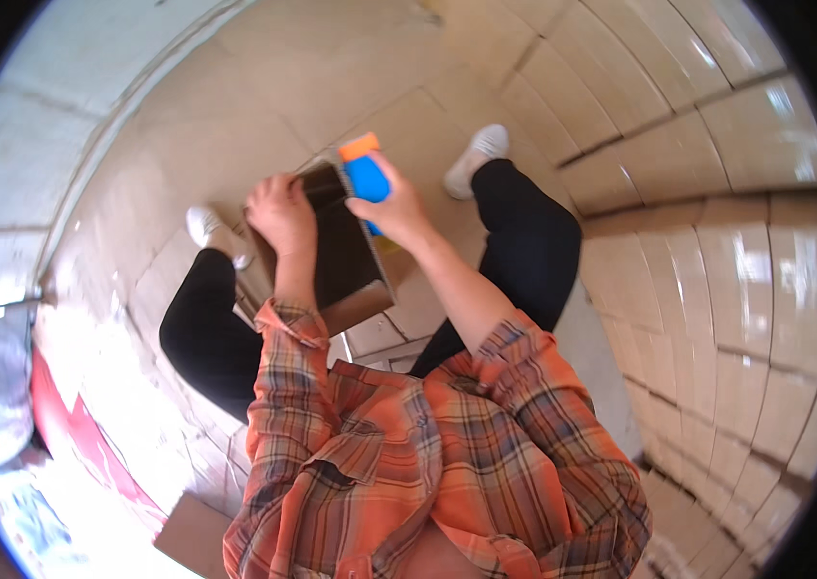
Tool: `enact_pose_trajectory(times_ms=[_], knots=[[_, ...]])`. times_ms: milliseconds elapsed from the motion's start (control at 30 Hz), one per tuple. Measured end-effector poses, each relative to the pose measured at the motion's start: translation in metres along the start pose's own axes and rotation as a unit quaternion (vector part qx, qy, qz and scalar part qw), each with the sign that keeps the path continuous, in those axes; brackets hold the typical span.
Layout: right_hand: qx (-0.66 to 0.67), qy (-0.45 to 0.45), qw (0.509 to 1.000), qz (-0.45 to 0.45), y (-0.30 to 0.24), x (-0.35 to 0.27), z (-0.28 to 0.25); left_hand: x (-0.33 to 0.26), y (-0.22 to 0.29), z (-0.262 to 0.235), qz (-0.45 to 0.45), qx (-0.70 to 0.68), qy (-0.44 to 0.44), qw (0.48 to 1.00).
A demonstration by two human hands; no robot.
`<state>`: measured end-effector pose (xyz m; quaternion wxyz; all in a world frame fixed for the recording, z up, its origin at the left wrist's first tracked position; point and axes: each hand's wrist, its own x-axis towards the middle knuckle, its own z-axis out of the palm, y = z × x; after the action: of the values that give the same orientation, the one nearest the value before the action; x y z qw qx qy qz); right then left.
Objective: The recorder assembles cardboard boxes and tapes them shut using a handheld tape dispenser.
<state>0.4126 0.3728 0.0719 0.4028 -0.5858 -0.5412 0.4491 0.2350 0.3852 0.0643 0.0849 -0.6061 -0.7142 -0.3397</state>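
Note:
A brown cardboard box [358, 307] stands between my legs, its top open and its inside dark. My left hand [283, 214] lies at the box's far left edge, with its fingers curled over the rim. At the far right side of the box, my right hand [399, 207] grips a blue item with an orange end [367, 179], thumb toward the box and fingers partly hidden behind the item. That item is held upright along the box's outer right wall; its exact kind does not show.
Stacked cardboard boxes [659, 164] form a wall along the right. A pale panel [18, 174] runs along the left. My white shoes [489, 143] rest on the tan floor to either side of the box. A cardboard piece [191, 536] and a red cloth [81, 434] lie at lower left.

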Motion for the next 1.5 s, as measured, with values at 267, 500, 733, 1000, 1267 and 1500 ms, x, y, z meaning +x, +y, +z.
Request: enact_pose_trajectory(times_ms=[267, 500, 733, 1000, 1267, 1500], knots=[[0.001, -0.026, 1.000, 0.011, 0.010, -0.009, 0.007, -0.010, 0.009, -0.018, 0.001, 0.030, -0.002, 1.000], [0.036, -0.038, 0.998, 0.019, 0.001, -0.009, 0.006, -0.044, 0.012, -0.028, -0.022, 0.028, -0.107, 0.994], [0.004, -0.062, 0.998, 0.002, 0.004, -0.011, 0.003, -0.062, 0.005, -0.034, 0.032, 0.088, -0.265, 0.960], [-0.015, -0.075, 0.997, 0.009, -0.002, -0.002, 0.007, -0.059, -0.005, -0.022, 0.008, 0.041, -0.334, 0.942], [-0.002, -0.065, 0.998, 0.010, 0.003, 0.001, -0.003, -0.126, 0.055, -0.123, 0.033, -0.065, -0.207, 0.976], [0.006, -0.091, 0.996, -0.015, -0.001, -0.007, 0.009, -0.151, 0.028, -0.047, 0.005, 0.052, -0.200, 0.978]])
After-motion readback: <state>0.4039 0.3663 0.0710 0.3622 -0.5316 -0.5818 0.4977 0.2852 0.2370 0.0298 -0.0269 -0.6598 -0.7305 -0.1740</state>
